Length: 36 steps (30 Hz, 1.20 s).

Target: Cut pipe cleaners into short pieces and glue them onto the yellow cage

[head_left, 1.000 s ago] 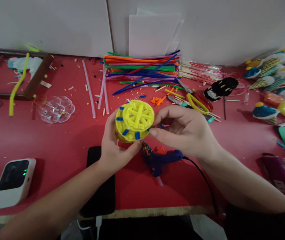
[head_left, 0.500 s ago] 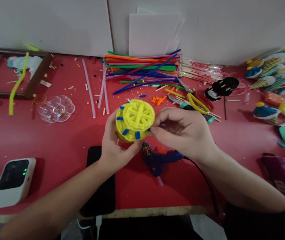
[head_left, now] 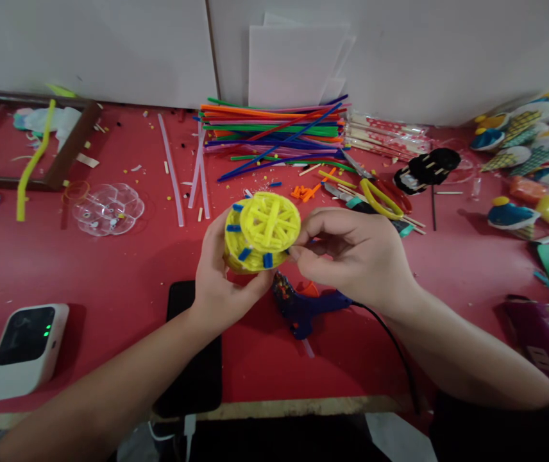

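Observation:
A round yellow hat-like craft [head_left: 270, 224], built of pipe cleaners with spokes across its raised top, is gripped in my left hand [head_left: 224, 276]. The fingers wrap its left side and the thumb presses from below. Short blue pipe-cleaner pieces [head_left: 244, 254] sit spaced around its lower rim. My right hand [head_left: 351, 253] is closed in a pinch at the rim's right edge, on a small dark blue piece [head_left: 288, 250] mostly covered by the fingertips. Just beneath both hands, a blue glue gun [head_left: 303, 311] lies on the table.
Colourful pipe cleaners [head_left: 274, 131] are stacked at the back of the red table [head_left: 111, 276]. To the right lie yellow-handled scissors [head_left: 380, 200], a black figure [head_left: 426, 170] and stuffed bird-like toys [head_left: 512, 215]. A phone [head_left: 192, 366], white device [head_left: 27, 350] and clear flower-shaped tray [head_left: 108, 208] are left.
The yellow craft has tilted and shifted slightly to the right in my left hand. My right fingertips stay pinched at its rim, and the blue piece there shows less.

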Tool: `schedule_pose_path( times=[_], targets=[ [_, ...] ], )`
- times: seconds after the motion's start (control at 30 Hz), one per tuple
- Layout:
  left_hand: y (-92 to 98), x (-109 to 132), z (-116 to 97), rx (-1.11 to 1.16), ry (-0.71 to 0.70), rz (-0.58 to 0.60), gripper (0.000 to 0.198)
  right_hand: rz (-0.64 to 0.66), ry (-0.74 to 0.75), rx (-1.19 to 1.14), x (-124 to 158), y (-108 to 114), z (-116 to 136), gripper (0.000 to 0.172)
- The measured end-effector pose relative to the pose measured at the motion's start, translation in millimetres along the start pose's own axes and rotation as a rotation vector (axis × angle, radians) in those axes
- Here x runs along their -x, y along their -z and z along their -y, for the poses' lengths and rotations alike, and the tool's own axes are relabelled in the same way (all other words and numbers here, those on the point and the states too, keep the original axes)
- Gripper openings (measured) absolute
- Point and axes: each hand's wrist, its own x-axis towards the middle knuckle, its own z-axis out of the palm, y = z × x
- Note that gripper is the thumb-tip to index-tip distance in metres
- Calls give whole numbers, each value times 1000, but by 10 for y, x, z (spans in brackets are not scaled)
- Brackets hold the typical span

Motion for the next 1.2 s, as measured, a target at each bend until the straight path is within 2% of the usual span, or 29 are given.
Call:
schedule_pose_path(
  times=[0.37, 0.8, 0.97, 1.2],
  targets=[
    [9, -4, -4, 3, 26, -2, 88, 10, -8, 30, -4, -2, 12, 12],
    [8, -7, 6, -18, -7, -4, 90, 19, 18, 54, 1, 12, 22, 14],
    [-1, 1, -13, 34, 28, -6, 85, -5, 23, -6, 8, 43, 47, 14],
    [4, -1, -18, 32, -34, -14, 86, -3, 113, 22, 28, 53, 62, 10]
  ],
)
